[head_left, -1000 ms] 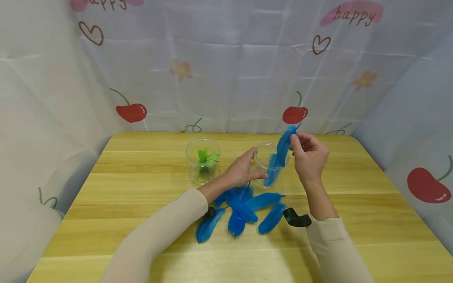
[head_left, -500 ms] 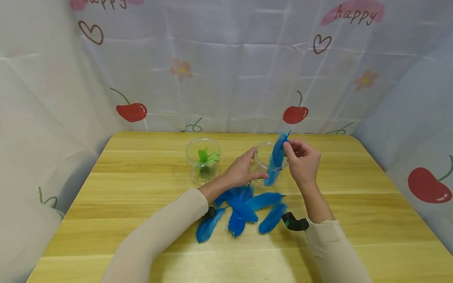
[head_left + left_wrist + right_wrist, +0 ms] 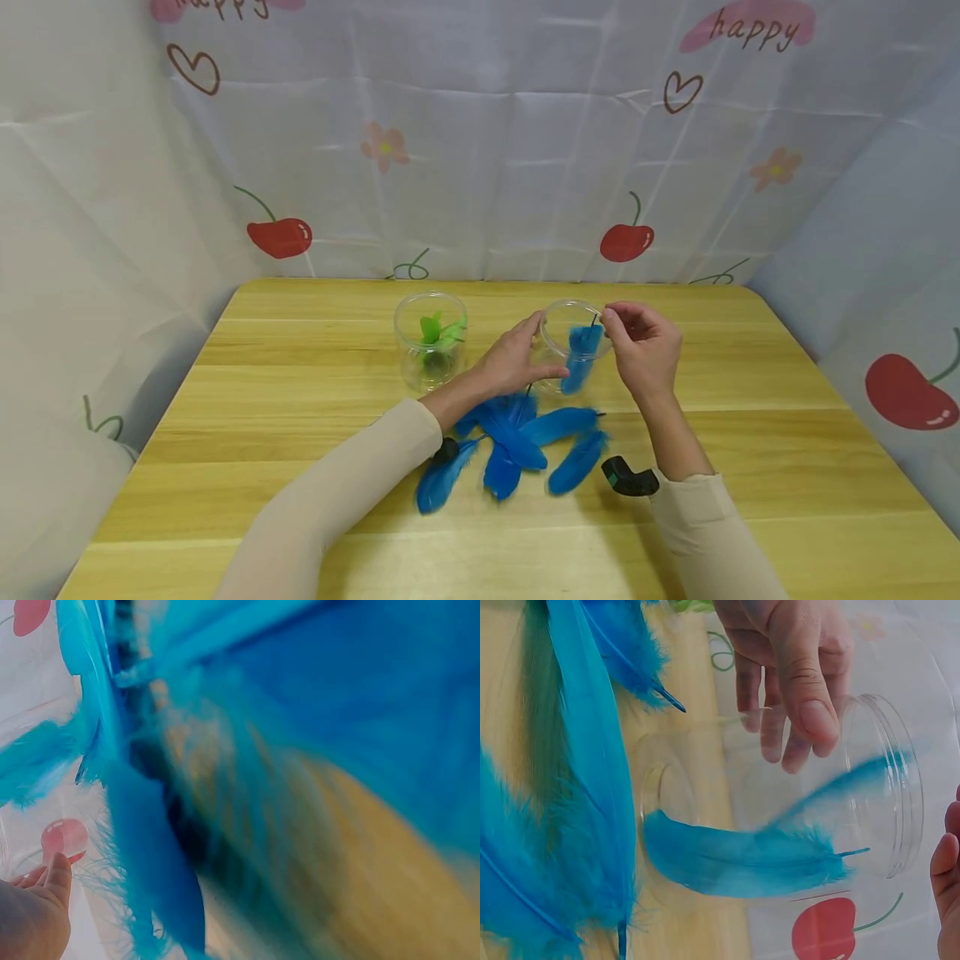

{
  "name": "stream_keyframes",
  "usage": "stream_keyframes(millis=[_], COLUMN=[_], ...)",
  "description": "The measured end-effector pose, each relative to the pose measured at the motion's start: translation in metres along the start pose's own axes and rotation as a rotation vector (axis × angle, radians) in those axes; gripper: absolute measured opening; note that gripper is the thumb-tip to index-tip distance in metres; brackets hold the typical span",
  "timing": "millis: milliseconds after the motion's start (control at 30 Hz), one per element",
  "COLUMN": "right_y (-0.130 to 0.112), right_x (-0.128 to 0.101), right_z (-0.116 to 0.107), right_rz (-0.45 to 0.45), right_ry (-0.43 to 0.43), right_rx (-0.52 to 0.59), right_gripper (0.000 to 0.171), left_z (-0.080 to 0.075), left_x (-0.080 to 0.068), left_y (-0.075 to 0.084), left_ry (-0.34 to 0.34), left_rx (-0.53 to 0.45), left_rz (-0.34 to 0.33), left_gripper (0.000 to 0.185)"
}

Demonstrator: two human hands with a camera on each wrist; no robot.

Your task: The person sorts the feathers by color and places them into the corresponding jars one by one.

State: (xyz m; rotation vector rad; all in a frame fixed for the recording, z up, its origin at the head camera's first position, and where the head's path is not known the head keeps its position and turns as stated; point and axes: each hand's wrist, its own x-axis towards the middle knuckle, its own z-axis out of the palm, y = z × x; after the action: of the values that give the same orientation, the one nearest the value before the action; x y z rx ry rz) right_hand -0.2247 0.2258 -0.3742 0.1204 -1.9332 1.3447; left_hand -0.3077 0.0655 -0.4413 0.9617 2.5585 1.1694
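My left hand (image 3: pixel 517 358) grips the side of a clear plastic jar (image 3: pixel 551 333) that stands on the wooden table (image 3: pixel 300 400). A blue feather (image 3: pixel 579 354) sits inside it with its dark quill up at the rim. My right hand (image 3: pixel 645 346) hovers at the jar's right rim, its fingertips curled together beside the quill. In the right wrist view the blue feather (image 3: pixel 742 862) lies in the jar (image 3: pixel 900 787) with its quill tip free, and the right hand's fingers (image 3: pixel 949 885) stay a little apart from it. The left hand (image 3: pixel 795 675) wraps the jar's far side.
Several loose blue feathers (image 3: pixel 517 446) lie on the table just in front of the jar. A second clear jar (image 3: pixel 416 367) with green feathers (image 3: pixel 438 332) stands to the left. A cherry-print curtain (image 3: pixel 480 167) walls in the table on three sides.
My right hand came down and left, lowering the blue feather from above the rim into the jar; its fingers now sit off the quill. The left hand kept hold of the jar.
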Motion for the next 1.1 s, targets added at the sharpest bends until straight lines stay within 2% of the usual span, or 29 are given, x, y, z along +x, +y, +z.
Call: stream_keyframes(millis=[33,133,267,400,667,833,1000,1100], right_y=[-0.004,0.007,0.022,0.017,0.004,0.001,0.0,0.001], right_x=[0.0,0.0,-0.003,-0.009,-0.018,-0.024,-0.029,-0.033], right_z=[0.0,-0.003,-0.008,-0.011,-0.014,-0.017,-0.018,-0.018], right_rz=[-0.003,-0.018,-0.079,-0.182,-0.364,-0.428,-0.484,-0.511], right_ry=[0.0,0.002,-0.032,-0.101,-0.248,-0.311,-0.402,-0.451], right_rx=[0.0,-0.011,-0.084,-0.143,-0.178,-0.181,-0.184,-0.181], right_gripper=[0.011,0.01,0.008,0.009,0.018,0.02,0.009,0.021], left_z=[0.0,0.0,-0.001,-0.001,-0.001,-0.001,0.0,0.0], left_x=[0.0,0.0,0.0,0.0,-0.001,0.0,0.0,0.0], left_y=[0.0,0.0,0.001,0.001,0.001,0.001,0.001,0.001], left_ry=[0.0,-0.006,-0.009,-0.009,-0.021,-0.019,-0.001,0.006], left_rx=[-0.002,0.004,-0.001,-0.011,-0.008,-0.006,0.0,0.0], left_rz=[0.001,-0.006,-0.008,-0.003,-0.017,-0.013,0.007,0.021], left_gripper=[0.095,0.097,0.097,0.097,0.099,0.099,0.096,0.094])
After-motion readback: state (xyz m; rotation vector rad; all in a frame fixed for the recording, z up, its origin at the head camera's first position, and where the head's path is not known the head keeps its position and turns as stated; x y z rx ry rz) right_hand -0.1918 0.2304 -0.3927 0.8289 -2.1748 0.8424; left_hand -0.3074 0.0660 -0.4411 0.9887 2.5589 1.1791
